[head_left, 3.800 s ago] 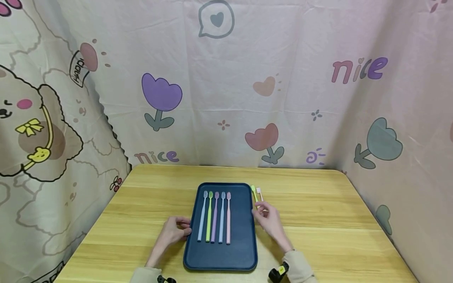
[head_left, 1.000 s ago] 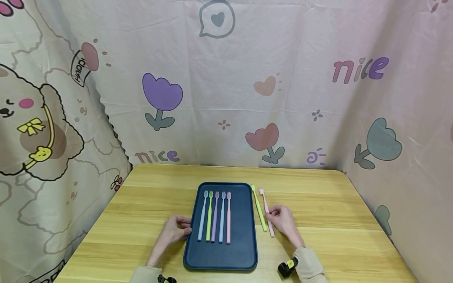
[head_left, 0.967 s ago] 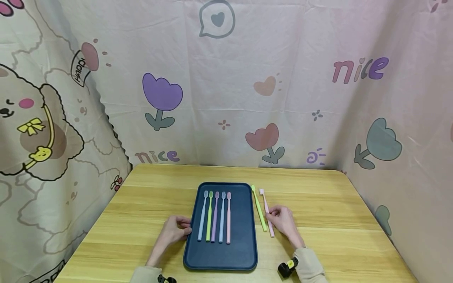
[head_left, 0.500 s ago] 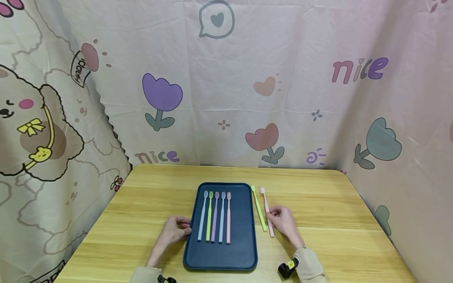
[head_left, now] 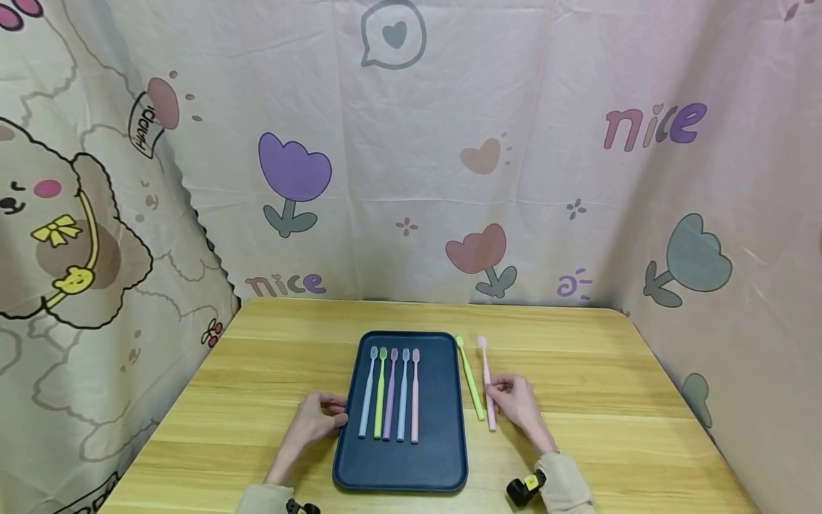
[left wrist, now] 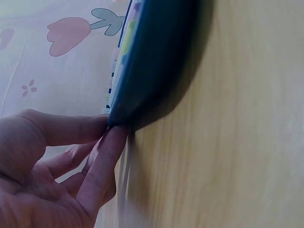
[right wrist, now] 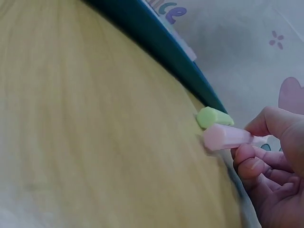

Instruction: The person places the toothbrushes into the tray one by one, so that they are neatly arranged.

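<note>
A dark blue tray (head_left: 437, 457) lies on the table with several toothbrushes side by side on it: light blue, lime green, purple (head_left: 389, 400), blue and pink. My left hand (head_left: 317, 416) pinches the tray's left rim between thumb and fingers, close up in the left wrist view at the tray wall (left wrist: 156, 61). To the right of the tray, my right hand (head_left: 515, 401) pinches a pink toothbrush (head_left: 486, 364) by its handle. Its blunt handle end (right wrist: 221, 137) shows in the right wrist view. A lime green toothbrush (head_left: 472, 380) lies between it and the tray.
The wooden table (head_left: 578, 371) stands against a patterned cloth curtain (head_left: 398, 143) at the back and on both sides. A wrist camera (head_left: 525, 488) sits on the right forearm, and another (head_left: 302, 507) on the left.
My right hand has shifted right from the tray's edge. The pink toothbrush has moved away from the green one, and its head has swung right and turned. My left hand has stayed put.
</note>
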The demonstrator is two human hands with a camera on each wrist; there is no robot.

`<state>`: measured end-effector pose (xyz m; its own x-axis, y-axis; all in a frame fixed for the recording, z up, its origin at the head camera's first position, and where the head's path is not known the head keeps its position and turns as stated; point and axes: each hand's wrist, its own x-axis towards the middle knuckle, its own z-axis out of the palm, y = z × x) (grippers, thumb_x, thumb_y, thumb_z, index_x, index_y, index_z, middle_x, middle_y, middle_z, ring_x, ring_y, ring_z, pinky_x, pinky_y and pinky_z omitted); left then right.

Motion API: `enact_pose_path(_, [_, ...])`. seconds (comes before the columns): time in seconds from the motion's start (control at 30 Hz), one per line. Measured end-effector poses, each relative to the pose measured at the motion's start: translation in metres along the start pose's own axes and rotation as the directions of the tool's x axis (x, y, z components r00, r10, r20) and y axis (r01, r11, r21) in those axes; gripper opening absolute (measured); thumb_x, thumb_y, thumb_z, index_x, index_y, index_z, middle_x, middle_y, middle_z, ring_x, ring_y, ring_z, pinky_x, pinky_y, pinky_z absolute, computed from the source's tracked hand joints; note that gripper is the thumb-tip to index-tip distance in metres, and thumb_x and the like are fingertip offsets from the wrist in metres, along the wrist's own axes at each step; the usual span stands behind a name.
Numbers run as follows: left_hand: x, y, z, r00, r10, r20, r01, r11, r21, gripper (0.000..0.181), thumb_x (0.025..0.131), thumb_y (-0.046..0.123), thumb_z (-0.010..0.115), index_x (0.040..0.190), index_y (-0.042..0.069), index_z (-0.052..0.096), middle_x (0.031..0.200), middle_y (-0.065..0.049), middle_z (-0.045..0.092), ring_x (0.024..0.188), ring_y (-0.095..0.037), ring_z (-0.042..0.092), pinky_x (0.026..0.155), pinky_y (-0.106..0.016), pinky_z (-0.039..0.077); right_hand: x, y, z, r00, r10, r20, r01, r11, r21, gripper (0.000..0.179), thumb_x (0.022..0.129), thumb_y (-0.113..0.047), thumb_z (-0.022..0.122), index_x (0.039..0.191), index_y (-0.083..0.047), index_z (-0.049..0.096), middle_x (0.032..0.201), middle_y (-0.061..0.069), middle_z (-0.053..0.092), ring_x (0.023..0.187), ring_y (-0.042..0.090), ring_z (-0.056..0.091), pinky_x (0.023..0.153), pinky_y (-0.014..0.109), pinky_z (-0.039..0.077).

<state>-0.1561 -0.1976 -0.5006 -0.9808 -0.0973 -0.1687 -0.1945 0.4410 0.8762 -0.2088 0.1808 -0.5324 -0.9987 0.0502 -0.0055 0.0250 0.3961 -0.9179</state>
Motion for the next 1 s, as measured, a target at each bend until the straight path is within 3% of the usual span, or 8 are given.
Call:
enact_pose_path(0.23, [0.0,0.001,0.0,1.0,0.012,-0.009,-0.012,1.0,-0.005,0.024,0.079,-0.013,0.071,0.102,-0.011,0.07,0.087,-0.015,0.069,0.073,-0.018,0.065,0.062,-0.037,0.063,-0.004,-0.009,0.001,1.0,0.002,0.01,-0.003,0.998,0.055,0.017,0.089,-0.004,0.068,0.1,0.01,0.071,0.077,0.011,0.07,0.051,0.009,0.056,0.042,0.018,0.043])
enact_pose_path(0.47, [0.0,0.001,0.0,1.0,0.011,-0.01,-0.011,1.0,-0.01,0.023,0.079,-0.013,0.07,0.102,-0.011,0.07,0.087,-0.015,0.069,0.073,-0.018,0.066,0.062,-0.037,0.063,-0.007,-0.017,0.008,0.997,-0.043,0.061,0.038,0.996,0.084,0.018,0.09,0.0,0.064,0.103,0.013,0.069,0.076,0.011,0.068,0.049,0.008,0.054,0.04,0.017,0.042])
enact_pose_path(0.9, [0.0,0.0,0.001,1.0,0.009,-0.015,-0.008,1.0,0.012,0.023,0.079,-0.012,0.07,0.102,-0.01,0.071,0.087,-0.013,0.069,0.074,-0.017,0.064,0.062,-0.035,0.063,-0.014,-0.028,0.022,0.975,-0.14,0.17,0.124,0.987,0.101,0.018,0.092,0.002,0.061,0.105,0.015,0.064,0.076,0.017,0.067,0.047,0.008,0.053,0.04,0.023,0.047])
enact_pose_path(1.0, [0.0,0.0,0.001,1.0,0.013,-0.014,-0.013,1.0,0.016,0.023,0.079,-0.012,0.071,0.102,-0.01,0.071,0.087,-0.014,0.069,0.074,-0.017,0.065,0.061,-0.035,0.063,-0.018,-0.039,0.023,0.967,-0.148,0.208,0.129,0.986,0.102,0.019,0.093,0.003,0.059,0.106,0.017,0.062,0.075,0.024,0.066,0.048,0.01,0.054,0.042,0.029,0.05])
